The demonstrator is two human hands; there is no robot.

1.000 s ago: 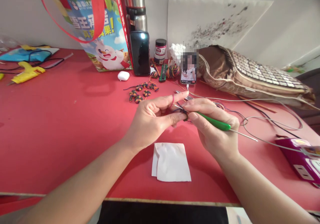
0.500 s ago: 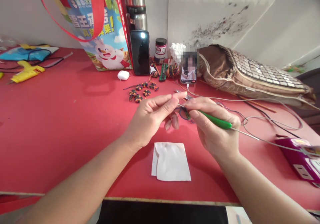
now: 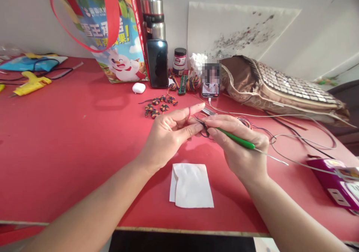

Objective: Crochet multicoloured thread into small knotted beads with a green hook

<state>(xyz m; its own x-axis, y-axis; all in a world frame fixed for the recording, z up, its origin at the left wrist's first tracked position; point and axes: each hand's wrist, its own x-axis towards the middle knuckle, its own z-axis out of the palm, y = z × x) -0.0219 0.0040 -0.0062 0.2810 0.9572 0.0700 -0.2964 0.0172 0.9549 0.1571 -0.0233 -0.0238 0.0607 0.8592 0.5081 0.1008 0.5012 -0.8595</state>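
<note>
My right hand (image 3: 245, 156) is closed around the green handle of a crochet hook (image 3: 237, 138), its metal tip pointing left. Pinched between the thumb and fingers of my left hand (image 3: 169, 136) is a small dark piece of crochet (image 3: 205, 130), partly covered by fingers. A thin reddish yarn (image 3: 189, 113) wraps my left index finger, which is stretched out. The hook's tip meets the piece; the exact stitch is too small to make out. Just beyond my fingers lie metal scissors (image 3: 208, 111). Several small multicoloured crocheted pieces (image 3: 155, 113) rest to the left.
A folded white tissue (image 3: 192, 186) lies in front of me. Behind are a phone (image 3: 157, 64), a lit phone (image 3: 210, 87) on a cable, a jar (image 3: 180, 61), yarn (image 3: 193, 82) and a bag (image 3: 117, 57). A yellow glue gun (image 3: 32, 83) is left, a purple power strip (image 3: 333, 184) right.
My hands have come closer together. The dark crochet piece now shows between my left thumb and the hook, and the left thumb has lowered away from the index finger. The view has tilted slightly up.
</note>
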